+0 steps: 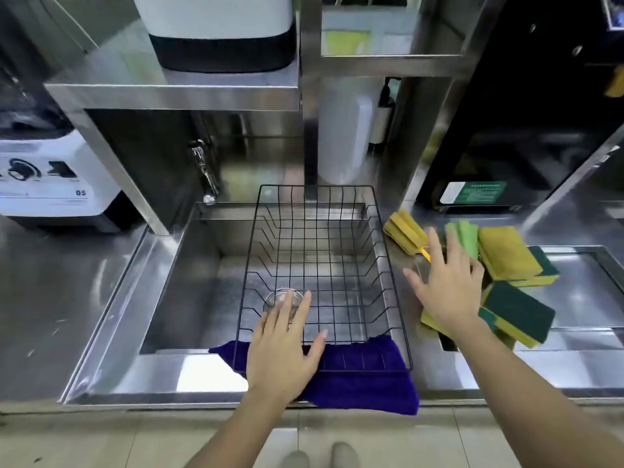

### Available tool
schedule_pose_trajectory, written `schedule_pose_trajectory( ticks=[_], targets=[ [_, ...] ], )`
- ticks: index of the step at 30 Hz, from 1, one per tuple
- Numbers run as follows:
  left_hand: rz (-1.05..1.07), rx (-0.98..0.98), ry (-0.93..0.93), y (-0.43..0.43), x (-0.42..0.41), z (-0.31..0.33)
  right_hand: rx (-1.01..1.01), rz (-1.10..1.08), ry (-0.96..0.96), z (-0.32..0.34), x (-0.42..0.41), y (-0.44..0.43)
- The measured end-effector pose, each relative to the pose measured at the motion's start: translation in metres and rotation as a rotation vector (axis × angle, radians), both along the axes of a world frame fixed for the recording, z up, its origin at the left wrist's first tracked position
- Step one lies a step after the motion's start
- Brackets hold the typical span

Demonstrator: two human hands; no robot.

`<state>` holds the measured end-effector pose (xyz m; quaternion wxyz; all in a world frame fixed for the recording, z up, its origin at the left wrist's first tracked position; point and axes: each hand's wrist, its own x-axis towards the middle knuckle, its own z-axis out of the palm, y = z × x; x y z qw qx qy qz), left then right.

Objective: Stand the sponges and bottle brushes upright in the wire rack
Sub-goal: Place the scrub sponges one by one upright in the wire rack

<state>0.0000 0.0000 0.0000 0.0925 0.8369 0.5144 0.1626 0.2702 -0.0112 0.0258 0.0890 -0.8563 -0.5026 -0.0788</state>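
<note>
Your left hand (282, 346) lies flat over the near edge of the black wire rack (320, 265), fingers spread, grip loose and pinching nothing. The rack sits across the steel sink (189, 282), its near end resting on a purple cloth (364, 376) draped over the sink's front lip, and it holds nothing. Through the wires you can see the round drain (280, 298) just past your fingertips.

Your right hand (445, 285) is out over the steel desk (574, 349) to the right of the rack, palm down, fingers fanned wide, grip open and closed on nothing. It hovers among the cleaning things. Beyond your fingertips lies a yellow sponge-headed bottle brush (403, 236), its head near the rack's far right corner and its yellow handle running toward your hand. Next to it, a green sponge brush head (464, 236) pokes out past your fingers. Right of that, two yellow-and-green scouring sponges (510, 256) lie stacked flat. Nearer you, beside your wrist, more scouring sponges (520, 312) are piled green side up, with a yellow one (430, 320) partly hidden under your hand. Whether your palm touches any of them, you cannot tell. Far left on the desk stands a white blender base (50, 184).
</note>
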Motion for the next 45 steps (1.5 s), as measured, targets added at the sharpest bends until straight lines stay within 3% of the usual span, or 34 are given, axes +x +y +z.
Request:
schedule_pose_trajectory(
  ticks=[6, 13, 20, 24, 26, 32, 36, 41, 45],
  targets=[
    [-0.024, 0.013, 0.169, -0.004, 0.000, 0.000, -0.157, -0.202, 0.079, -0.013, 0.006, -0.013],
    [-0.099, 0.116, 0.107, -0.003, -0.002, -0.004, -0.212, -0.224, 0.190, -0.015, 0.008, -0.012],
    [-0.093, 0.072, 0.106, -0.003, -0.001, -0.004, 0.166, -0.412, 0.641, 0.040, 0.007, 0.015],
    [-0.092, 0.064, 0.105, -0.003, -0.001, -0.004, 0.468, -0.300, 0.979, 0.091, -0.014, 0.037],
    [-0.089, 0.070, 0.105, -0.002, -0.001, -0.004, 0.502, -0.244, 1.109, 0.105, -0.030, 0.050],
    [-0.069, 0.072, 0.103, -0.003, 0.000, -0.006, -0.019, -0.208, 1.293, 0.068, -0.091, 0.074],
    [-0.052, 0.079, 0.102, -0.003, 0.001, -0.005, -0.244, -0.195, 1.195, 0.027, -0.111, 0.069],
    [-0.038, 0.099, 0.082, -0.003, 0.001, -0.003, -0.351, -0.004, 1.114, 0.004, -0.120, 0.060],
    [-0.037, 0.100, 0.072, -0.004, 0.000, -0.005, -0.344, 0.043, 1.219, 0.004, -0.113, 0.054]
  ],
)
